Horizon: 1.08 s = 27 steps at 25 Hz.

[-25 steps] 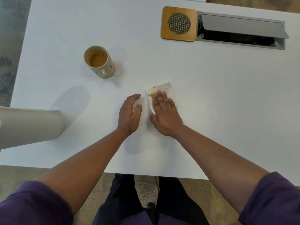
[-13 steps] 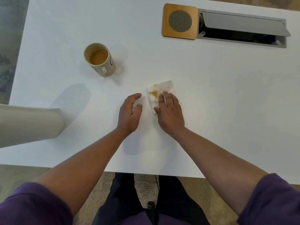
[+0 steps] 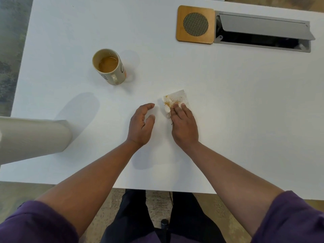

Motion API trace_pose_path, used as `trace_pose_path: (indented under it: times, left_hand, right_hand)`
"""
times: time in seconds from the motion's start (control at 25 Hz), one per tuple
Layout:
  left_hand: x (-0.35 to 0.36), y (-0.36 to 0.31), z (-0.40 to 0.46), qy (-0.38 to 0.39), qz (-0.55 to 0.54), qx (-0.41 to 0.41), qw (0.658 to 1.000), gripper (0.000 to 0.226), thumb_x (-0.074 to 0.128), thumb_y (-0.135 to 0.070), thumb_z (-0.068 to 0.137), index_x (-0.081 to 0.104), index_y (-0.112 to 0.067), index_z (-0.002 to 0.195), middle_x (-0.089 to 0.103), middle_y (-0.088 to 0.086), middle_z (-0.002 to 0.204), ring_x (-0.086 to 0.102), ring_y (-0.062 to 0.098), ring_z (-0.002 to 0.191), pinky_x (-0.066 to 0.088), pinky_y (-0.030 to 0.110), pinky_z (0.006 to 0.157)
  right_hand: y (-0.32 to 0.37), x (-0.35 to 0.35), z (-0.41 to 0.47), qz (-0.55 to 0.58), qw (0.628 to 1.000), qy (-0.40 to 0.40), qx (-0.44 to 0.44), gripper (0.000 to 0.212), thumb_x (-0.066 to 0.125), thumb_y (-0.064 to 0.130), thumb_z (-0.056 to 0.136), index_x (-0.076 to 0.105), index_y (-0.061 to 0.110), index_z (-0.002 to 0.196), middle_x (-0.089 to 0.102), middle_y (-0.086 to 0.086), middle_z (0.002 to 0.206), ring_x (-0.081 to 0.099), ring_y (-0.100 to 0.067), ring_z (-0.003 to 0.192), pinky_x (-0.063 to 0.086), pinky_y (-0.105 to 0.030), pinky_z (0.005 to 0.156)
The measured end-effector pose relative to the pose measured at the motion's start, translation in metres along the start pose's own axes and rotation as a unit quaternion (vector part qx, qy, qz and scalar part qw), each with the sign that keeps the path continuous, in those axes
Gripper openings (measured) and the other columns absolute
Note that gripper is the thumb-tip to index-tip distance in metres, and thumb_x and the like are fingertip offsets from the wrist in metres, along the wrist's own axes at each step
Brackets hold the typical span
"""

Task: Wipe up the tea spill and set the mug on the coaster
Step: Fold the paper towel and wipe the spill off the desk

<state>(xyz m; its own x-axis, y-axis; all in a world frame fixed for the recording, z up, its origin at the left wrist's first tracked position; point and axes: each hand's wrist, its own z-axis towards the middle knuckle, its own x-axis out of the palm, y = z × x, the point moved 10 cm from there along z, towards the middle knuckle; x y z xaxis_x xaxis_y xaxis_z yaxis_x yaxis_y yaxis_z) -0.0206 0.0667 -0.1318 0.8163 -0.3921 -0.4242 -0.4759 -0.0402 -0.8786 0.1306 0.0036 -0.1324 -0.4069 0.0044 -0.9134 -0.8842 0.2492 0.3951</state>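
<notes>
right grip (image 3: pixel 184 124) flat on paper towel (image 3: pixel 176 97)

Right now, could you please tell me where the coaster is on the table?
In the head view the coaster lies at the far side of the table, right of centre, beside the left end of the cable hatch.

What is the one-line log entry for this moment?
phase: wipe | right hand: presses stained paper towel | left hand: idle | mug: on table, off coaster
</notes>
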Motion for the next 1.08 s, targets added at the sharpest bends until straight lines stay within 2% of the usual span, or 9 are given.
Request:
trace_pose_path:
  times: [0.12, 0.2, 0.36, 0.44, 0.56, 0.72, 0.84, 0.92, 1.08]
  left_hand:
    - [-0.002, 0.0, 0.004, -0.002, 0.07, 0.028, 0.997, 0.041, 0.051, -0.015, 0.09, 0.063, -0.014, 0.13, 0.064, -0.005, 0.13, 0.055, 0.004, 0.115, 0.044, 0.017, 0.099]
    - [0.002, -0.006, 0.007, 0.018, 0.152, 0.097, 0.983, 0.037, 0.053, -0.002, 0.093, 0.065, -0.008, 0.127, 0.064, 0.004, 0.132, 0.058, 0.016, 0.118, 0.049, 0.03, 0.101]
    - [-0.002, 0.004, 0.018, 0.028, 0.288, 0.16, 0.944, 0.034, 0.058, -0.008, 0.1, 0.064, -0.005, 0.133, 0.057, 0.014, 0.144, 0.047, 0.04, 0.13, 0.042, 0.049, 0.109]
    - [-0.012, 0.015, 0.021, 0.017, 0.34, 0.146, 0.929, 0.04, 0.055, -0.018, 0.103, 0.058, -0.014, 0.142, 0.05, 0.008, 0.152, 0.04, 0.037, 0.136, 0.035, 0.05, 0.11]
    - [-0.022, 0.024, 0.021, 0.01, 0.367, 0.141, 0.919, 0.043, 0.049, -0.026, 0.105, 0.049, -0.021, 0.148, 0.044, 0.003, 0.157, 0.035, 0.031, 0.139, 0.03, 0.046, 0.111]
    - [-0.02, 0.023, 0.022, 0.008, 0.379, 0.13, 0.916, 0.044, 0.048, -0.027, 0.104, 0.048, -0.021, 0.148, 0.043, 0.003, 0.157, 0.034, 0.031, 0.137, 0.029, 0.045, 0.109]
    - [-0.02, 0.023, 0.022, 0.012, 0.384, 0.128, 0.914, 0.045, 0.047, -0.028, 0.103, 0.048, -0.02, 0.147, 0.042, 0.004, 0.157, 0.034, 0.032, 0.137, 0.028, 0.046, 0.109]
    - [-0.02, 0.022, 0.022, 0.016, 0.384, 0.124, 0.915, 0.045, 0.047, -0.028, 0.103, 0.049, -0.02, 0.147, 0.042, 0.005, 0.157, 0.035, 0.033, 0.138, 0.028, 0.046, 0.109]
    - [-0.018, 0.022, 0.022, 0.02, 0.391, 0.117, 0.913, 0.046, 0.046, -0.029, 0.103, 0.048, -0.02, 0.147, 0.041, 0.005, 0.158, 0.034, 0.034, 0.138, 0.029, 0.047, 0.11]
  right_hand:
    - [0.005, 0.001, -0.006, -0.014, 0.999, 0.0, -0.043, 0.045, 0.054, -0.005, 0.088, 0.061, -0.003, 0.132, 0.057, -0.019, 0.143, 0.05, -0.046, 0.132, 0.047, -0.055, 0.103]
    - [0.005, -0.001, -0.005, -0.027, 0.998, -0.003, -0.05, 0.044, 0.058, -0.007, 0.086, 0.063, -0.002, 0.129, 0.055, -0.021, 0.145, 0.051, -0.046, 0.13, 0.049, -0.054, 0.1]
    - [-0.008, -0.006, 0.004, -0.004, 0.999, -0.009, 0.034, 0.025, 0.054, 0.001, 0.092, 0.064, 0.006, 0.114, 0.04, -0.018, 0.156, 0.039, -0.04, 0.142, 0.04, -0.05, 0.102]
    - [-0.016, -0.01, 0.011, 0.02, 0.997, -0.032, 0.061, 0.015, 0.047, 0.006, 0.097, 0.059, 0.003, 0.106, 0.041, -0.021, 0.155, 0.034, -0.038, 0.146, 0.036, -0.051, 0.109]
    - [-0.02, -0.015, 0.023, 0.035, 0.997, -0.046, 0.056, 0.021, 0.044, 0.006, 0.097, 0.059, -0.002, 0.11, 0.047, -0.023, 0.151, 0.038, -0.039, 0.143, 0.037, -0.051, 0.111]
    - [-0.023, -0.03, 0.012, 0.03, 0.994, -0.079, 0.07, 0.031, 0.057, 0.015, 0.086, 0.059, 0.012, 0.117, 0.056, -0.007, 0.133, 0.048, -0.03, 0.117, 0.037, -0.043, 0.089]
    - [-0.018, -0.028, 0.004, 0.03, 0.998, -0.047, 0.021, 0.036, 0.064, 0.018, 0.08, 0.062, 0.008, 0.115, 0.06, -0.009, 0.118, 0.054, -0.032, 0.099, 0.045, -0.042, 0.083]
    - [-0.016, -0.03, 0.005, 0.021, 0.999, -0.04, -0.013, 0.026, 0.065, 0.011, 0.084, 0.068, 0.004, 0.108, 0.063, -0.013, 0.108, 0.056, -0.035, 0.089, 0.05, -0.043, 0.075]
    - [-0.004, -0.021, 0.009, 0.052, 0.998, -0.017, -0.011, 0.019, 0.06, 0.003, 0.089, 0.074, 0.001, 0.103, 0.064, -0.015, 0.096, 0.062, -0.038, 0.081, 0.053, -0.041, 0.065]
